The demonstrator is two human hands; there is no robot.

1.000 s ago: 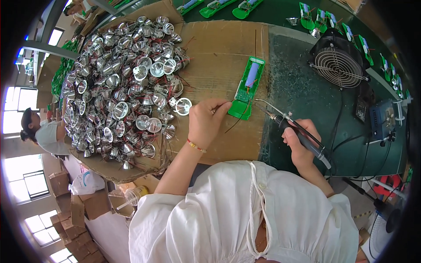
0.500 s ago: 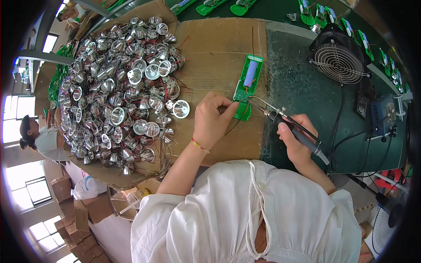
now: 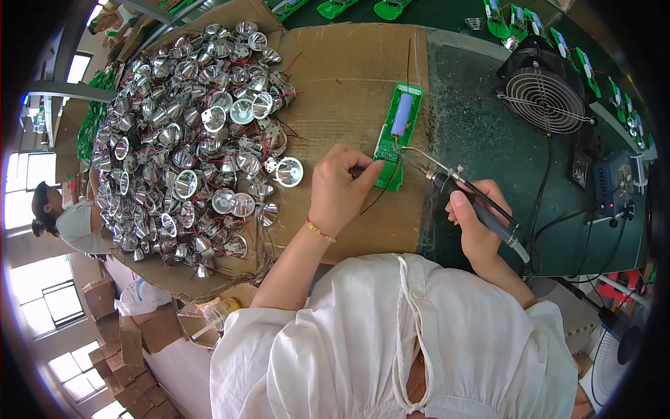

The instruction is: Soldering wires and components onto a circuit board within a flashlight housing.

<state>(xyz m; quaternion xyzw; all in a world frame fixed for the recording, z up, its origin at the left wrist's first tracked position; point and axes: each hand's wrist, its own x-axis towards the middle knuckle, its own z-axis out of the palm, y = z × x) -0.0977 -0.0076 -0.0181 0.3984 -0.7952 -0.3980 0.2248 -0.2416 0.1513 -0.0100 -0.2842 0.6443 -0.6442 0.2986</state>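
Note:
A long green plastic housing [image 3: 410, 96] lies on the cardboard in front of me, with a blue cylindrical battery [image 3: 403, 114] and a small green circuit board [image 3: 388, 151] in it. My left hand [image 3: 340, 183] is closed in a pinch at the board's left edge; what its fingertips hold is hidden. A thin black wire [image 3: 377, 200] curves beneath them. In my right hand [image 3: 481, 234] is a soldering iron [image 3: 493, 225], gripped like a pen. Its thin bent feed tube [image 3: 430, 159] reaches over the board, and the tip points at the board from the right.
Shiny reflector cups [image 3: 185, 183] with red wires are heaped on the left. A black fan with a wire guard [image 3: 543, 101] stands at the back right, near a blue control box [image 3: 613, 187] with cables. More green housings [image 3: 518, 26] line the far edge. A person [image 3: 77, 225] sits at the left.
The soldering iron and my right hand have shifted slightly to the right. My left hand keeps its pinch beside the board. The view has moved a little.

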